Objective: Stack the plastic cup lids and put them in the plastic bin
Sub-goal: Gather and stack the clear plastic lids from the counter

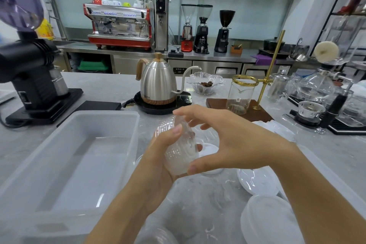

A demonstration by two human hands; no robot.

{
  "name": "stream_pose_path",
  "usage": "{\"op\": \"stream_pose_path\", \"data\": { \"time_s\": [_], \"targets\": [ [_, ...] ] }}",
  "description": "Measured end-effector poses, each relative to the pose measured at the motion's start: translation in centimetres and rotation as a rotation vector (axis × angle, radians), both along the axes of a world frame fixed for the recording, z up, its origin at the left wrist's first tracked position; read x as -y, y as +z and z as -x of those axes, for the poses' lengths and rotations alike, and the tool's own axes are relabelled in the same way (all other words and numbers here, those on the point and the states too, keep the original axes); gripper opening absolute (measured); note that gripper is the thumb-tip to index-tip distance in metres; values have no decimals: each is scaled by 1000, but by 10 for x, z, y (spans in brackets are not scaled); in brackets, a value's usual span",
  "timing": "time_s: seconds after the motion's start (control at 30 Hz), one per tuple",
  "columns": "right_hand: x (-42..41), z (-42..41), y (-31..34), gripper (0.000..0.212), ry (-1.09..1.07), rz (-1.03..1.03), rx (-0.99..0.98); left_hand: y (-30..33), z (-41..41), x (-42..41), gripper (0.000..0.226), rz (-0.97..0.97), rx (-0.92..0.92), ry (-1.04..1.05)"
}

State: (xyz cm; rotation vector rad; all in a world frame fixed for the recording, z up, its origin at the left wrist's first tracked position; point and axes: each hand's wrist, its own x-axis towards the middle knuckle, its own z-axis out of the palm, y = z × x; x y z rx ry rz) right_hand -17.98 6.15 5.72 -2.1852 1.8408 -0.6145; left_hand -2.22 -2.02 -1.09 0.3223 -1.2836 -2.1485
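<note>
My left hand (158,156) grips a stack of clear plastic cup lids (181,148), held on edge above the counter. My right hand (227,140) hovers just right of the stack with fingers spread, thumb below it and fingertips over its top edge. The translucent plastic bin (126,117) stands to the left of both hands and looks bare inside. More loose lids lie on the counter: white ones (257,182) at the right, a larger white one (265,222) at the bottom right, and clear ones (206,212) below my hands.
A steel gooseneck kettle (158,83) on its black base stands behind the hands. A black grinder (29,69) is at the far left. A glass jar on a wooden stand (239,95), a glass bowl (206,83) and siphon glassware (316,93) crowd the right side.
</note>
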Motion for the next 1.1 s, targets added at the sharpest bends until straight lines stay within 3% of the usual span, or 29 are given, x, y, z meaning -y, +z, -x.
{"op": "stream_pose_path", "data": {
  "time_s": [0.17,0.27,0.4,0.67,0.83,1.1],
  "targets": [
    [-20,23,24,78,-123,115,51,-3,0,-1,59,-101,-10,22],
    [-42,46,40,66,-259,248,106,-1,1,0,41,-112,-40,12],
    [-69,65,31,41,-362,400,252,-1,3,-3,37,-90,-30,-7],
    [-125,92,-25,37,-602,289,238,-8,5,0,47,-50,18,0],
    [-147,112,-59,62,-708,61,159,-12,5,2,40,-54,16,-21],
    [-151,118,-84,93,-623,-347,90,-14,1,2,36,-48,55,31]
  ]
}}
